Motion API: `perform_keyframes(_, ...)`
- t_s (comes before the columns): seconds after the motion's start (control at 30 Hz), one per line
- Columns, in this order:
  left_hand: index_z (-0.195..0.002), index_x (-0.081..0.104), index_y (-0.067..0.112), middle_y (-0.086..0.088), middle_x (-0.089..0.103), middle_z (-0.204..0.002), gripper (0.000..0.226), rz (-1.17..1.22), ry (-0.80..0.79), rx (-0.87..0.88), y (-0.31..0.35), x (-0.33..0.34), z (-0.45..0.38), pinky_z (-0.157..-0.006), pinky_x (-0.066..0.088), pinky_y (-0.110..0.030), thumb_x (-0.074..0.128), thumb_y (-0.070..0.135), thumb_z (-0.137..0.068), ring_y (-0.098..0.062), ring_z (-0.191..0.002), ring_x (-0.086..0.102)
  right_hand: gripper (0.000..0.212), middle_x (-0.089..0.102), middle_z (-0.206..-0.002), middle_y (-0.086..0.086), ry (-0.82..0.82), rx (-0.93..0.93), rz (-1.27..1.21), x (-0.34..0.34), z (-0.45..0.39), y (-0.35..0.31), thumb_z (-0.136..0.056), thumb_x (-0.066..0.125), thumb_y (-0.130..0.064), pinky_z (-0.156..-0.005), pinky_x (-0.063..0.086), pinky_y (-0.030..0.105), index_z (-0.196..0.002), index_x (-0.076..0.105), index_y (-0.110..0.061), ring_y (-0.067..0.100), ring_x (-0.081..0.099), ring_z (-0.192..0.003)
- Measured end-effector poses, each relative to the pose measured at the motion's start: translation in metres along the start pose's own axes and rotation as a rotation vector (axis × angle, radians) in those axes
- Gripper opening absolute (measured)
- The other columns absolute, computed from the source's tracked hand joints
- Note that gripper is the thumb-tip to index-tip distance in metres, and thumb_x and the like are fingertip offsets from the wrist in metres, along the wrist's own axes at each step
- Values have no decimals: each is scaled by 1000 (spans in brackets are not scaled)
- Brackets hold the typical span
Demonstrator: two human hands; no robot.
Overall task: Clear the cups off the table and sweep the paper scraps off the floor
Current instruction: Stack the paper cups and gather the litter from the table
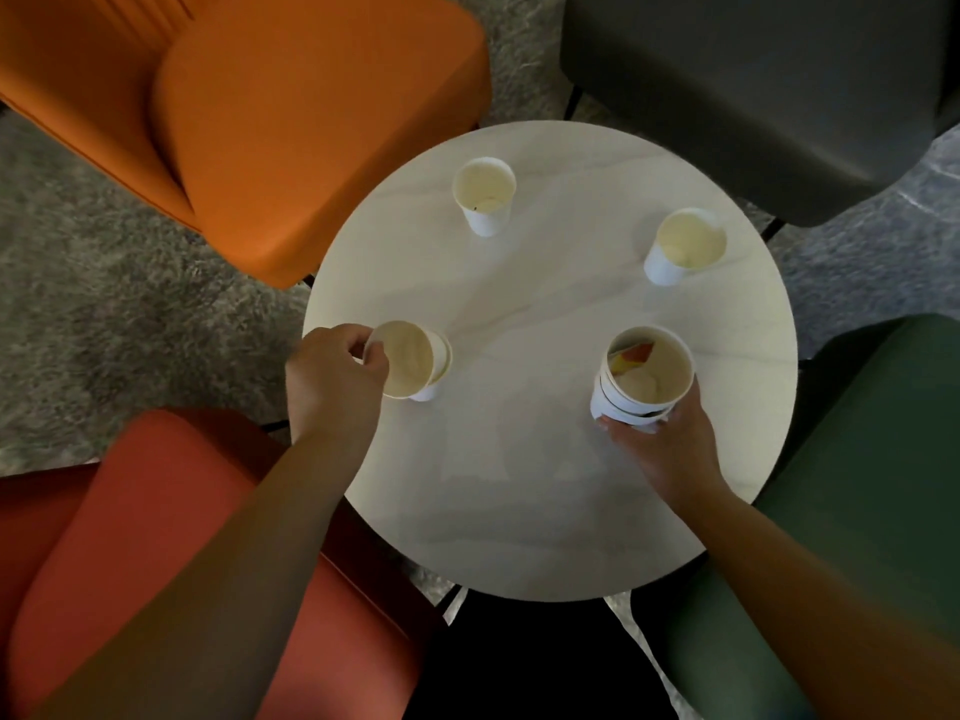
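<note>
The round table [519,485] is pale cream with faint grey marble veins. All the paper cups are white outside and cream inside: one near the far edge [484,195], one near the right edge [684,245], a tilted one at the left edge [410,360], and a nested stack [644,374] holding red and yellow scraps [631,356]. Around the table stand an orange chair [260,122], a dark grey chair [753,85], a dark green chair [857,485] and a rust-red chair [156,537]. The carpet [104,304] is mottled grey.

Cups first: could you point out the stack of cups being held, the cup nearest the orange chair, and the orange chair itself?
stack of cups [641,387], head view, on the side wall.
cup nearest the orange chair [483,192], head view, on its inside.
orange chair [291,137], head view, on the seat cushion.
</note>
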State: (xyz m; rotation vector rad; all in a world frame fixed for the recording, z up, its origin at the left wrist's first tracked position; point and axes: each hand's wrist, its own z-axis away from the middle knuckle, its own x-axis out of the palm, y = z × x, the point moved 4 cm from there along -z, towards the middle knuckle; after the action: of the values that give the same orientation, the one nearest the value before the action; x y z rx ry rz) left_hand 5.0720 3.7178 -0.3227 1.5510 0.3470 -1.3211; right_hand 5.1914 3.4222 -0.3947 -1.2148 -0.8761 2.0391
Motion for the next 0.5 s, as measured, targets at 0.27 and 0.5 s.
perform_keyframes(0.27, -99, 73, 17, -3, 66, -97, 18, -121, -103, 51, -11, 10, -11, -64, 35, -16, 58, 23, -92, -14, -80, 57, 75, 55, -103, -12, 18, 5, 49, 5, -8, -3, -69, 84, -26, -79, 41, 24, -131, 43, -18, 14, 55, -90)
perform_keyframes(0.5, -109, 70, 16, -6, 60, -111, 22, -179, -229, 47, -17, 27, -15, -75, 48, -31, 58, 22, -93, -23, -90, 60, 71, 62, -104, -9, 40, 25, 9, 8, -10, -3, -66, 83, -40, -80, 45, 27, -125, 47, -25, 15, 61, -90)
